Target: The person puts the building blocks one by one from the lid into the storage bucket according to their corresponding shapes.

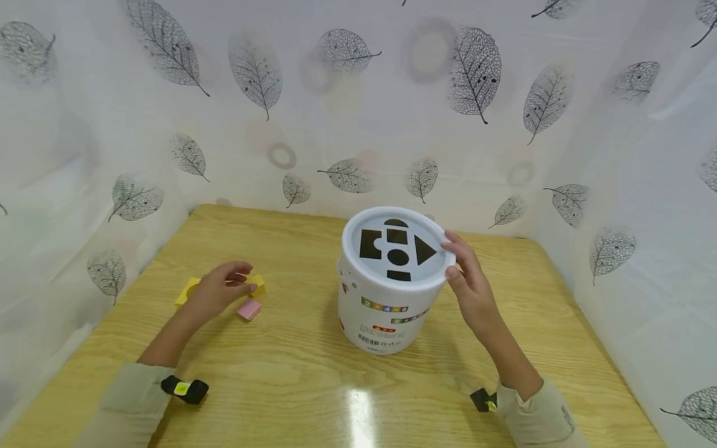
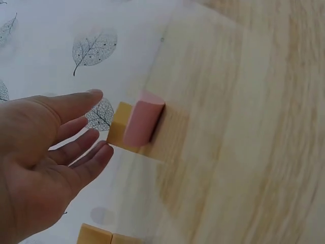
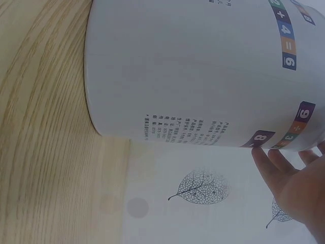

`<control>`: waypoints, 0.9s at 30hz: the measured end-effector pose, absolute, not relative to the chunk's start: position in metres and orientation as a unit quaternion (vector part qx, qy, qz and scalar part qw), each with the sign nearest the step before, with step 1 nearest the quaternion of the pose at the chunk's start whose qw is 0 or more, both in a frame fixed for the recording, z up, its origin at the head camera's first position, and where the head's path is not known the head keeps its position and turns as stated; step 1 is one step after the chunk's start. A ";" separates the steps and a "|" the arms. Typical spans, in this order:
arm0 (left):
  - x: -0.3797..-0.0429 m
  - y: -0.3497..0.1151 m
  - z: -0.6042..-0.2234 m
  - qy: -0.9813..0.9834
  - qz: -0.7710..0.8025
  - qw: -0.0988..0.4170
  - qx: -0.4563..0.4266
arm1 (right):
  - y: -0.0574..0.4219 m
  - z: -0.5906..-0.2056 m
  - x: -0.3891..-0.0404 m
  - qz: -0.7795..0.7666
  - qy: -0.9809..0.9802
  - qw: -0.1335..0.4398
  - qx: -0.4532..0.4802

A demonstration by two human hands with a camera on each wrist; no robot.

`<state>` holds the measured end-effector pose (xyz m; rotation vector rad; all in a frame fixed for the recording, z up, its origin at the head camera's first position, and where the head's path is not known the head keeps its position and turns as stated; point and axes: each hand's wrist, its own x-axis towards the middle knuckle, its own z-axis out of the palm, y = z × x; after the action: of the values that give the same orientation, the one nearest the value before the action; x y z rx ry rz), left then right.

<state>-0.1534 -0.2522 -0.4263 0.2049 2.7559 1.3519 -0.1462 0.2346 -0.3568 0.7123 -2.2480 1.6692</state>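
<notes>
A white bucket (image 1: 378, 317) stands upright, its lid (image 1: 372, 274) cut with dark shaped holes. My right hand (image 1: 473, 289) rests on the right edge of the lid, fingertips and thumb against the rim. In the right wrist view, the fingers (image 3: 269, 168) touch the bucket's printed side (image 3: 193, 71) near its top. At the left, my left hand (image 1: 220, 292) reaches with loosely bent fingers beside a yellow block (image 1: 256, 285). Nothing sits between its thumb and fingers in the left wrist view. A pink block (image 2: 143, 121) with a rounded side lies just past the fingertips, partly hiding the yellow block (image 2: 120, 122).
Another yellow block (image 1: 187, 291) with a curved cutout lies left of the left hand, partly covered by it. The wooden table (image 1: 291, 373) is bounded at the back and sides by a leaf-patterned curtain (image 1: 358, 112).
</notes>
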 end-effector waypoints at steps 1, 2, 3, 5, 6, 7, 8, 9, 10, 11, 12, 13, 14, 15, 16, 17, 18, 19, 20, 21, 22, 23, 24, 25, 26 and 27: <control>-0.154 -0.252 -0.428 0.896 0.437 0.038 0.066 | 0.235 -0.357 -0.146 0.573 -0.773 0.126 0.244; -0.155 -0.252 -0.429 0.898 0.434 0.042 0.064 | 0.235 -0.357 -0.146 0.572 -0.773 0.125 0.244; -0.155 -0.252 -0.431 0.899 0.431 0.045 0.062 | 0.235 -0.357 -0.146 0.572 -0.773 0.125 0.244; -0.157 -0.252 -0.433 0.902 0.426 0.051 0.059 | 0.235 -0.357 -0.146 0.572 -0.773 0.124 0.244; -0.158 -0.252 -0.434 0.903 0.423 0.053 0.058 | 0.235 -0.357 -0.146 0.572 -0.773 0.125 0.244; -0.158 -0.252 -0.435 0.904 0.420 0.055 0.056 | 0.235 -0.357 -0.146 0.572 -0.773 0.125 0.244; -0.159 -0.251 -0.436 0.905 0.418 0.056 0.054 | 0.235 -0.357 -0.146 0.573 -0.773 0.124 0.244; -0.160 -0.251 -0.437 0.906 0.416 0.057 0.052 | 0.235 -0.357 -0.146 0.572 -0.773 0.124 0.244; -0.160 -0.251 -0.438 0.907 0.414 0.058 0.049 | 0.235 -0.357 -0.146 0.572 -0.773 0.124 0.244; -0.161 -0.251 -0.439 0.908 0.413 0.059 0.048 | 0.235 -0.357 -0.146 0.572 -0.773 0.124 0.244; -0.161 -0.251 -0.440 0.909 0.411 0.057 0.046 | 0.235 -0.357 -0.146 0.573 -0.773 0.124 0.244; -0.161 -0.250 -0.440 0.910 0.409 0.057 0.044 | 0.235 -0.357 -0.146 0.573 -0.773 0.124 0.244; -0.161 -0.250 -0.440 0.910 0.408 0.056 0.043 | 0.235 -0.357 -0.146 0.573 -0.773 0.124 0.244; -0.161 -0.250 -0.441 0.911 0.407 0.056 0.041 | 0.235 -0.357 -0.146 0.572 -0.773 0.124 0.245; -0.161 -0.250 -0.441 0.912 0.405 0.054 0.040 | 0.235 -0.357 -0.146 0.573 -0.772 0.124 0.245; -0.161 -0.250 -0.441 0.912 0.406 0.052 0.040 | 0.234 -0.357 -0.146 0.573 -0.772 0.124 0.246; -0.161 -0.250 -0.441 0.911 0.407 0.051 0.039 | 0.234 -0.357 -0.146 0.573 -0.772 0.124 0.247; -0.161 -0.250 -0.441 0.911 0.408 0.051 0.039 | 0.234 -0.357 -0.146 0.573 -0.772 0.124 0.247; -0.161 -0.250 -0.440 0.909 0.411 0.050 0.039 | 0.234 -0.356 -0.146 0.573 -0.772 0.124 0.248; -0.160 -0.250 -0.439 0.908 0.414 0.048 0.039 | 0.234 -0.356 -0.146 0.572 -0.772 0.125 0.248; -0.160 -0.250 -0.438 0.906 0.419 0.047 0.040 | 0.234 -0.356 -0.146 0.572 -0.772 0.124 0.247; -0.160 -0.250 -0.436 0.904 0.424 0.045 0.043 | 0.234 -0.356 -0.146 0.572 -0.772 0.125 0.247; -0.160 -0.250 -0.434 0.902 0.427 0.043 0.044 | 0.234 -0.356 -0.146 0.572 -0.772 0.126 0.246; -0.159 -0.250 -0.431 0.900 0.431 0.041 0.047 | 0.234 -0.356 -0.146 0.572 -0.772 0.126 0.246; -0.159 -0.249 -0.429 0.898 0.435 0.038 0.048 | 0.234 -0.356 -0.146 0.572 -0.772 0.126 0.245; -0.159 -0.249 -0.426 0.897 0.438 0.035 0.051 | 0.234 -0.356 -0.146 0.572 -0.772 0.127 0.245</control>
<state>-0.1587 -0.2488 -0.4258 0.1582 2.7562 1.3444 -0.1458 0.2339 -0.3560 0.7121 -2.2475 1.6651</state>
